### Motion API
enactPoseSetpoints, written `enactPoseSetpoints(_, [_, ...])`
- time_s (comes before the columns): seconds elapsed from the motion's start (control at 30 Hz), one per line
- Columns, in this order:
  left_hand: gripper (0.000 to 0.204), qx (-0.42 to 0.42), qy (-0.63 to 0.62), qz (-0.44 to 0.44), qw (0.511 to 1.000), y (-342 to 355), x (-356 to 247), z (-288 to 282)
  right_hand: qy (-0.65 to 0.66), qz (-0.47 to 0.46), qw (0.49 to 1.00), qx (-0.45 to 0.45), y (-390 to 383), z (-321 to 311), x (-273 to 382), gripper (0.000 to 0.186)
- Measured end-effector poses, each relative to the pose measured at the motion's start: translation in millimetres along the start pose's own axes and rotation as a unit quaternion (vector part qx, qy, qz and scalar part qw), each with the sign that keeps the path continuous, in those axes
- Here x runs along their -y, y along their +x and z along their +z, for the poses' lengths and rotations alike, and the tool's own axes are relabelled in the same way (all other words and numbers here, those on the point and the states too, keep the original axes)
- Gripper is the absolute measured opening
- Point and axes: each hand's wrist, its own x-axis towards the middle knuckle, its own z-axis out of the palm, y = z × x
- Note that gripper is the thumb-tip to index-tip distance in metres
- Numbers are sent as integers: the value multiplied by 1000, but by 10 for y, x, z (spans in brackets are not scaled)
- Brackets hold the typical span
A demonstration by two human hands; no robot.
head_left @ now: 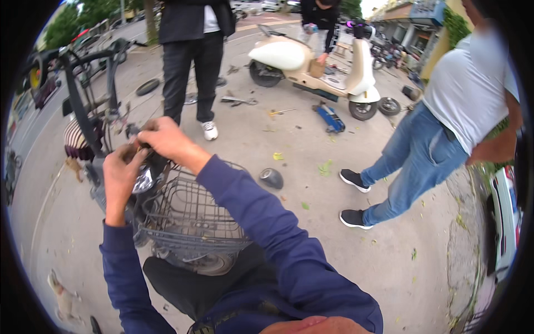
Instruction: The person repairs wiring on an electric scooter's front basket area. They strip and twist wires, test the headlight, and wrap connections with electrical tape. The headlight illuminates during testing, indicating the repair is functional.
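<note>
Both my hands are close together at the front of a dark scooter or bike, just above its round headlight point(143, 180). My left hand point(120, 173) has thumb and fingers pinched around something small and dark among the parts there. From the right, my right hand point(167, 142) reaches in with its fingertips bent together at the same spot. What the fingers hold is too small and covered to make out. Below the hands sits a black wire basket point(194, 203), with a wheel point(214, 263) under it. Dark handlebar tubes point(80, 103) rise at the far left.
A person in dark trousers point(192, 67) stands just ahead. Another in blue jeans point(414, 153) stands at right. Behind, someone bends over a cream scooter point(289, 53). A dark rounded part point(271, 178), a blue object point(331, 118) and tools point(239, 101) lie on the pavement. A small dog point(64, 295) is lower left.
</note>
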Motion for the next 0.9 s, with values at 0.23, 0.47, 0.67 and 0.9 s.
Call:
enactPoseSetpoints(0.23, [31, 10, -122, -48, 991, -64, 77, 40, -83, 19, 996, -22, -7, 43, 3, 18])
enactPoseSetpoints(0.47, [33, 24, -105, -77, 991, 31, 107, -15, -40, 16, 998, -52, 36, 117, -31, 20])
enactPoseSetpoints(0.67, [33, 3, -39, -69, 997, 39, -10, 35, -62, 59, 996, -23, -30, 85, 135, 19])
enactPoseSetpoints(0.9, [30, 38, -197, -167, 965, 31, 43, -117, 31, 72, 997, -12, -63, 145, 172, 16])
